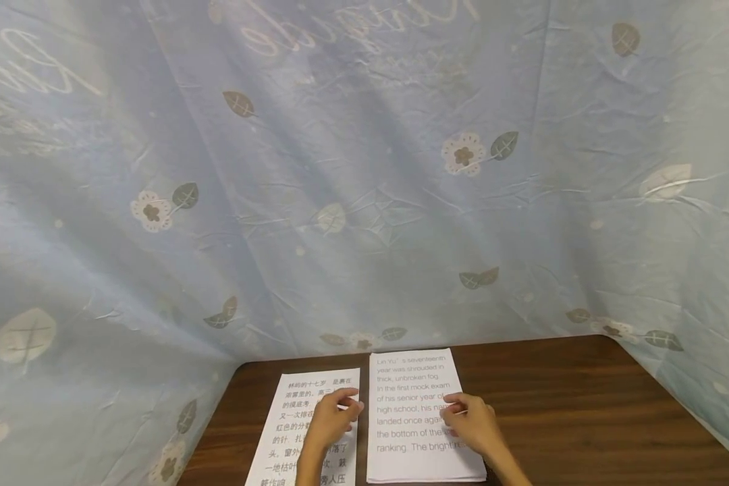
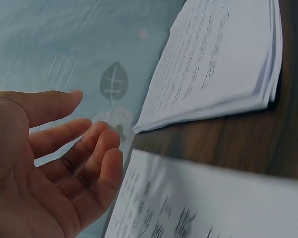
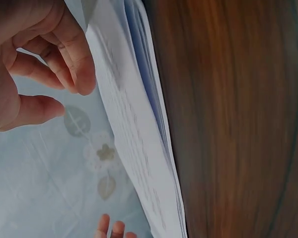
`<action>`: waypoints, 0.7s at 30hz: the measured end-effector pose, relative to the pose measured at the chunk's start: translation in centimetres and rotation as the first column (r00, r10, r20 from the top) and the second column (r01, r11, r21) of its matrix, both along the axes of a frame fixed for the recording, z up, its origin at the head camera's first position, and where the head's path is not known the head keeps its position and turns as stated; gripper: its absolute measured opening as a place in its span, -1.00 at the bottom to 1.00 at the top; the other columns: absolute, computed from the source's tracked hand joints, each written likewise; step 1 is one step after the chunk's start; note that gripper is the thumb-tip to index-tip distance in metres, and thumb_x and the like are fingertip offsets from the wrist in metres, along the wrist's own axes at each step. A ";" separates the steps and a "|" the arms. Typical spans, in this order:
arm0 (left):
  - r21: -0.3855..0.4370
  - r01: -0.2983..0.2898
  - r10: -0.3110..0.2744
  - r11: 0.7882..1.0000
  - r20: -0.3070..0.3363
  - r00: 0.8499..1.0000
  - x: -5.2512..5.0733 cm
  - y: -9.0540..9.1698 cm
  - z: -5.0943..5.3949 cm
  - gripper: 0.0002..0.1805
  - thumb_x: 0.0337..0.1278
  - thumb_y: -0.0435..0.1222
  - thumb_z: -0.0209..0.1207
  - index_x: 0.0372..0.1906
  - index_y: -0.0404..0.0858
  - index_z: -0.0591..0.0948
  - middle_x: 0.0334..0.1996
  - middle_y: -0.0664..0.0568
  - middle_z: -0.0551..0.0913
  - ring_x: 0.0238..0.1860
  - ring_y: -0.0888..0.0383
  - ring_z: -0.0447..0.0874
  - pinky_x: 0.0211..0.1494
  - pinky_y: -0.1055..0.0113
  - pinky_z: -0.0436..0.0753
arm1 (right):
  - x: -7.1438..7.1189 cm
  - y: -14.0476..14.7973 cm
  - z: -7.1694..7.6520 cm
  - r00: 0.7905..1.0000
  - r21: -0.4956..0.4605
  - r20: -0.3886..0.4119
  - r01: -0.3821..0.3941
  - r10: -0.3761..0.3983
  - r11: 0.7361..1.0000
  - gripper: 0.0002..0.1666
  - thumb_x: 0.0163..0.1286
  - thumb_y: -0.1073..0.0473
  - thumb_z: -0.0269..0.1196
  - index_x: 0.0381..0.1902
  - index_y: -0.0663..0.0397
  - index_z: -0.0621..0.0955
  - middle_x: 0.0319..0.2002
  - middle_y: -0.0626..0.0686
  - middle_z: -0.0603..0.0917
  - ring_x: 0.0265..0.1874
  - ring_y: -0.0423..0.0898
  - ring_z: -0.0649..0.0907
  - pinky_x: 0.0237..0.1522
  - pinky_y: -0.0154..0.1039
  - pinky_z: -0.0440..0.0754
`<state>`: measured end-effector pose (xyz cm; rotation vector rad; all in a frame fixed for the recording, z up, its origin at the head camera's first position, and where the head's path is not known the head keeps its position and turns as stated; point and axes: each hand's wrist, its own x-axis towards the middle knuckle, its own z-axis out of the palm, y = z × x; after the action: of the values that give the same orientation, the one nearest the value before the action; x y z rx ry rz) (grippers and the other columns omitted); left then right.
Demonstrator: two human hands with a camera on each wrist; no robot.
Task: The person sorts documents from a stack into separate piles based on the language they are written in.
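Note:
My left hand (image 1: 329, 424) hovers over a white sheet of paper (image 1: 281, 440) printed with large Chinese text, hiding part of the lines. In the left wrist view the fingers of this hand (image 2: 64, 173) bend loosely, thumb apart, with nothing between them. A stack of paper (image 1: 403, 466) with English text on its top sheet lies to the right. Above that stack's right edge is my right hand (image 1: 472, 424), its fingers relaxed and slightly bent. The right wrist view shows a gap between thumb and fingers of this hand (image 3: 44, 64), which holds nothing.
Both papers lie on a dark wooden table (image 1: 583, 412), a narrow strip of wood between them. A pale blue curtain (image 1: 370, 202) with leaves and flowers hangs behind the table and along its sides. The stack's sheets (image 3: 154, 99) are slightly uneven at the edge.

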<state>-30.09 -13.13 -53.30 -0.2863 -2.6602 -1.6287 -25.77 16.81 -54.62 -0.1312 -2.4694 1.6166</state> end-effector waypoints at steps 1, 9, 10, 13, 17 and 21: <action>0.008 -0.002 0.002 1.000 0.004 1.000 -0.1 0.3 -0.1 -0.48 0.34 -0.28 0.36 0.29 -0.46 0.64 -0.14 -0.13 0.74 -0.27 0.09 0.76 -0.32 0.30 0.79 | 0.0 0.4 0.0 1.000 0.009 0.004 0.004 -0.004 1.000 -0.59 0.27 0.30 0.42 0.06 0.37 0.75 -0.32 0.05 0.77 -0.45 -0.12 0.77 -0.46 -0.31 0.77; 0.015 -0.027 0.026 1.000 0.030 0.999 -0.4 1.9 -0.5 -0.44 0.32 -0.28 0.35 0.33 -0.48 0.61 -0.14 -0.10 0.74 -0.31 0.09 0.77 -0.33 0.25 0.79 | -0.3 3.3 -0.3 0.998 0.039 0.063 0.019 -0.021 0.999 -0.58 0.34 0.29 0.41 0.12 0.38 0.73 -0.29 0.03 0.77 -0.41 -0.12 0.73 -0.43 -0.32 0.76; 0.011 -0.027 0.026 1.000 0.028 0.999 -0.5 1.9 -0.6 -0.44 0.32 -0.28 0.35 0.33 -0.49 0.61 -0.14 -0.10 0.75 -0.32 0.09 0.77 -0.33 0.25 0.79 | -0.3 3.6 -0.4 0.997 0.042 0.070 0.018 -0.021 0.999 -0.58 0.35 0.29 0.40 0.13 0.38 0.73 -0.28 0.03 0.78 -0.40 -0.12 0.74 -0.42 -0.31 0.77; -0.001 -0.021 0.021 1.000 0.026 0.999 -0.6 2.1 -0.8 -0.45 0.32 -0.28 0.34 0.32 -0.50 0.61 -0.14 -0.10 0.75 -0.35 0.10 0.77 -0.36 0.26 0.78 | -0.6 4.2 -0.5 0.996 0.048 0.082 0.017 -0.021 0.999 -0.58 0.37 0.30 0.39 0.15 0.40 0.72 -0.26 0.05 0.79 -0.38 -0.11 0.75 -0.40 -0.28 0.80; -0.003 -0.027 0.027 1.000 0.036 0.999 -0.8 2.1 -1.1 -0.44 0.33 -0.26 0.34 0.33 -0.49 0.61 -0.14 -0.09 0.75 -0.36 0.12 0.76 -0.37 0.29 0.77 | -0.9 4.7 -0.8 0.996 0.079 0.088 0.021 -0.028 0.997 -0.58 0.39 0.27 0.38 0.15 0.38 0.72 -0.23 0.07 0.80 -0.39 -0.12 0.76 -0.39 -0.27 0.81; -0.007 -0.051 0.051 0.999 0.056 0.997 -0.9 2.0 -1.4 -0.44 0.32 -0.26 0.34 0.32 -0.48 0.62 -0.15 -0.08 0.75 -0.37 0.14 0.76 -0.38 0.29 0.77 | -1.1 4.8 -1.2 0.995 0.107 0.100 0.013 -0.024 0.994 -0.59 0.38 0.26 0.41 0.13 0.38 0.73 -0.23 0.07 0.80 -0.41 -0.12 0.76 -0.41 -0.26 0.81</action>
<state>-30.95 -11.10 -54.74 -0.1741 -2.6888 -1.6388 -26.86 21.58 -55.79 -0.2257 -2.6152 1.5032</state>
